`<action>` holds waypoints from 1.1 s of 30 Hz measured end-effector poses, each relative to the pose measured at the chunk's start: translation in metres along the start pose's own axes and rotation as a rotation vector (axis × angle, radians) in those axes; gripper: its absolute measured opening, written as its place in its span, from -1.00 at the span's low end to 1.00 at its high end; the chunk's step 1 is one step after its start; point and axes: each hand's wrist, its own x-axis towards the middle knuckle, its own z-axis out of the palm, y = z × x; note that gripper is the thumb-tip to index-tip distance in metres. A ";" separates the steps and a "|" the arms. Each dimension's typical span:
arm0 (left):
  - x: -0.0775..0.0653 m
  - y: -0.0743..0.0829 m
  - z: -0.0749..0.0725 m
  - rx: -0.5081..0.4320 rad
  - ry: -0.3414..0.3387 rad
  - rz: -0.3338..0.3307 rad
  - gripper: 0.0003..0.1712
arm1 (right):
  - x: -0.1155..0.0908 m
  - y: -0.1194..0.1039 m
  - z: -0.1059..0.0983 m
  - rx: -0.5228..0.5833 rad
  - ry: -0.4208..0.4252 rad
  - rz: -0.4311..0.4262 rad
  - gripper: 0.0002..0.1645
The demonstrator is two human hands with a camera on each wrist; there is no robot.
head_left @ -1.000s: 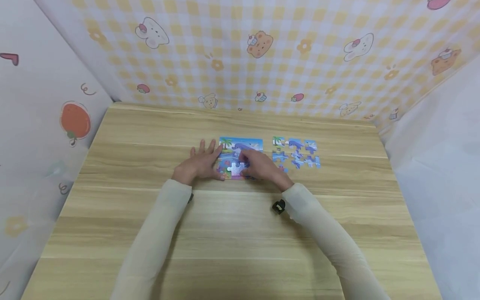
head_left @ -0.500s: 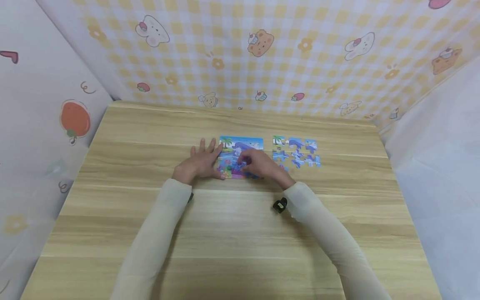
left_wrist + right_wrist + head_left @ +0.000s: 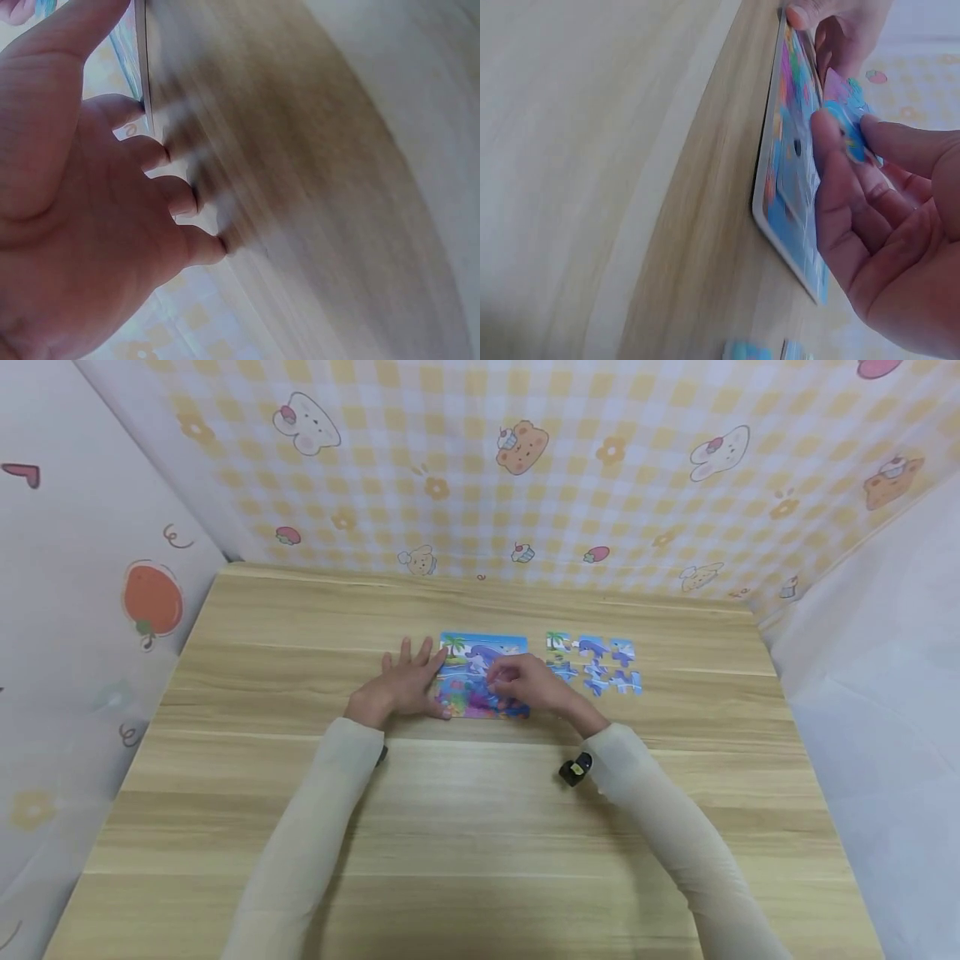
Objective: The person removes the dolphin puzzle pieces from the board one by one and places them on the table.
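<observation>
My right hand is over the right part of a dolphin puzzle board. In the right wrist view, its thumb and fingers pinch a small puzzle piece printed in blue and pink, tilted above the board. On the board's left side lies my left hand, fingers spread, its thumb and index finger at the board's edge. The left wrist view has this hand with its fingertips down on the table beside the board. My right hand hides part of the board's picture.
Right of the board lie several loose puzzle pieces in rough rows. All of this is on a wood-grain table. Behind it hangs a yellow checked cloth, with white cloth at both sides.
A pale-sided piece at my right fingers one second ago no longer shows its pale face. My right hand has shifted slightly right over the board. My left hand has stayed put.
</observation>
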 end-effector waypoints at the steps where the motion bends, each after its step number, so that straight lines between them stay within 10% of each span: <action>1: 0.000 0.000 0.000 0.000 0.000 0.000 0.32 | -0.002 0.001 -0.002 0.003 -0.002 0.004 -0.88; 33: 0.000 -0.001 0.000 0.004 0.006 0.005 0.33 | -0.097 0.086 -0.091 0.049 0.077 0.313 -0.74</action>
